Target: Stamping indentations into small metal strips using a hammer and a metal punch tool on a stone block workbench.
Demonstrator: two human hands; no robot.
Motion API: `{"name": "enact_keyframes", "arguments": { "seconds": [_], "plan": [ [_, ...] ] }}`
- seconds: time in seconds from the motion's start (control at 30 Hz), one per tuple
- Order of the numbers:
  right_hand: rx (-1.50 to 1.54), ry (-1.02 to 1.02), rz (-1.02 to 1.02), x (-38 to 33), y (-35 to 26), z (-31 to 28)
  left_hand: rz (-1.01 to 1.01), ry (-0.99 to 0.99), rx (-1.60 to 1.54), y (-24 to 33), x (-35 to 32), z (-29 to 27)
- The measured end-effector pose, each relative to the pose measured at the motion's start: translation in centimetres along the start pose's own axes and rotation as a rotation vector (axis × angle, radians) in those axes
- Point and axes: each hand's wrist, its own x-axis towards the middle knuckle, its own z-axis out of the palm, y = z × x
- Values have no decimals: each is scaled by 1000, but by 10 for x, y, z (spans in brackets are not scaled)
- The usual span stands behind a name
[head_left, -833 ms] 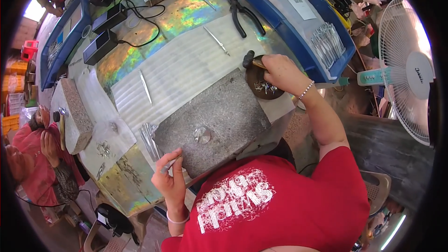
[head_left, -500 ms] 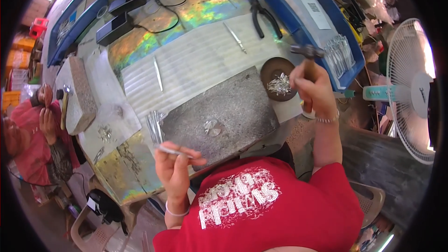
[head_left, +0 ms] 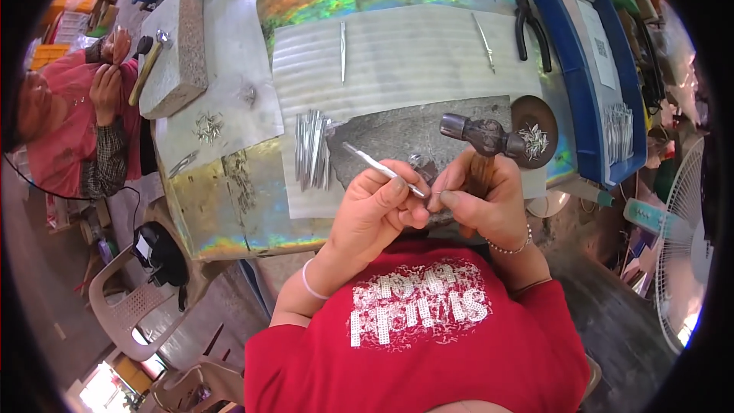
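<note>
Facing the counter [head_left: 206,228], you have the grey slab [head_left: 382,131] just beyond your left hand [head_left: 373,210], the hammer [head_left: 483,140] gripped in your curled right hand [head_left: 493,200], and the slim silvery rod [head_left: 373,161] pinched in the nearly closed left.

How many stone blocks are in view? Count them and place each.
2. The dark block lies on the table, partly hidden by the left hand, right hand and hammer; the pale block stands farther left. Others may be hidden.
</note>
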Motion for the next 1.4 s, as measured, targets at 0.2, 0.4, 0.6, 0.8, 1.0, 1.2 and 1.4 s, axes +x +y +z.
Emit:
{"name": "enact_keyframes", "arguments": {
  "seconds": [0.2, 0.4, 0.6, 0.8, 1.0, 1.2, 1.4],
  "plan": [
    [-117, 77, -91, -5, 15, 9, -34, 21, -35, 1, -1, -6],
    [-350, 93, -144, -5, 15, 7, -26, 22, -12, 2, -2, -3],
    [-481, 162, -283, -5, 20, 11, 72, 70, 155, 3, -4, 3],
    [-741, 135, -389, -6, 13, 14, 252, 65, 443, 1, -7, 1],
    [-487, 161, -140, -5, 18, -4, 198, 92, 313, 9, -10, -6],
    [-1030, 121, -351, 5, 28, -12, 251, 123, 488, 19, -6, -7],
    [-867, 183, -318, 8, 27, -13, 286, 126, 858, 12, 4, -3]
  ]
}}
